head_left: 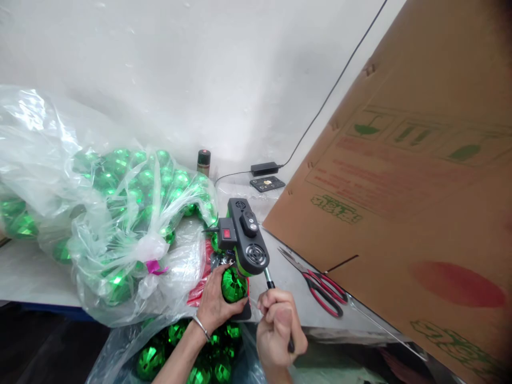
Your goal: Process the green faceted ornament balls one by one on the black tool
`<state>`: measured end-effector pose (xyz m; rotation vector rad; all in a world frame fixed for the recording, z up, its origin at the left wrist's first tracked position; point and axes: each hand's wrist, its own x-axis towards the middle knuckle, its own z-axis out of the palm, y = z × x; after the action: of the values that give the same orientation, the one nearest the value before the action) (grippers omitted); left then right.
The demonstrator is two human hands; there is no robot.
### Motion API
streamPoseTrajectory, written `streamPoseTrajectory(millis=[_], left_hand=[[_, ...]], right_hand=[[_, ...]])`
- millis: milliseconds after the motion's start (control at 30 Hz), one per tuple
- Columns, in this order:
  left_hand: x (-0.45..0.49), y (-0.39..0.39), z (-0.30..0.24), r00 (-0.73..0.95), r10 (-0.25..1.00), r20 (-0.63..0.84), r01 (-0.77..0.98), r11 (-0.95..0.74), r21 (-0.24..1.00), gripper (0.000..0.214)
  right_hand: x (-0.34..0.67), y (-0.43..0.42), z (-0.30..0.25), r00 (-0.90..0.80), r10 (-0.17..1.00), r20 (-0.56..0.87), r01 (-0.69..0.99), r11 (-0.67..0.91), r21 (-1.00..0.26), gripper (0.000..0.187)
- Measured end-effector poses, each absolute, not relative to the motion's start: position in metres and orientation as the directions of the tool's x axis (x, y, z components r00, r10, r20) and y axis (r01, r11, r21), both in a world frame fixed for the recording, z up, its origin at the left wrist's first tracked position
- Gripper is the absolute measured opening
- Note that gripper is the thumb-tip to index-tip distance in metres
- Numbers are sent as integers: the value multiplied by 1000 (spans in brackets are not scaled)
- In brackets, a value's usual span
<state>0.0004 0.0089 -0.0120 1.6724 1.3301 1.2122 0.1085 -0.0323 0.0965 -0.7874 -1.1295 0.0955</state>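
Observation:
My left hand is wrapped round a shiny green faceted ball, thumb along its near side. The ball sits at the front end of a black tabletop machine with round vents and a box with a red switch. Its lower parts are hidden by the ball and my hand. My right hand is closed round the black handle of a metal lever that slopes from the machine's front end toward me. A red sheet lies beside the machine.
Clear plastic bags of green balls cover the left; more balls lie in a bag below the table edge. Red-handled scissors lie at right before a large cardboard box. Behind stand a phone, power adapter and dark-capped can.

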Motion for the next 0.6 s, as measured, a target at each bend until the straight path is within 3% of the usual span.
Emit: streamPoseTrajectory(millis=[200,367,467,600], left_hand=[[-1,9,-14,42,969,244,343,-243,907,81],[0,13,-10,47,966,255,331,-256,908,79],[-4,1,-23,14,940,341,339,-325,883,82],[-27,-55,-70,7,845,534,415,-489,768,91]], right_hand=[[117,-30,78,396,431,811,338,752,-566,51],[122,-35,130,422,556,716,290,665,-688,43],[121,-33,164,450,615,648,261,603,-754,51],[120,-33,168,437,589,680,287,625,-726,51]])
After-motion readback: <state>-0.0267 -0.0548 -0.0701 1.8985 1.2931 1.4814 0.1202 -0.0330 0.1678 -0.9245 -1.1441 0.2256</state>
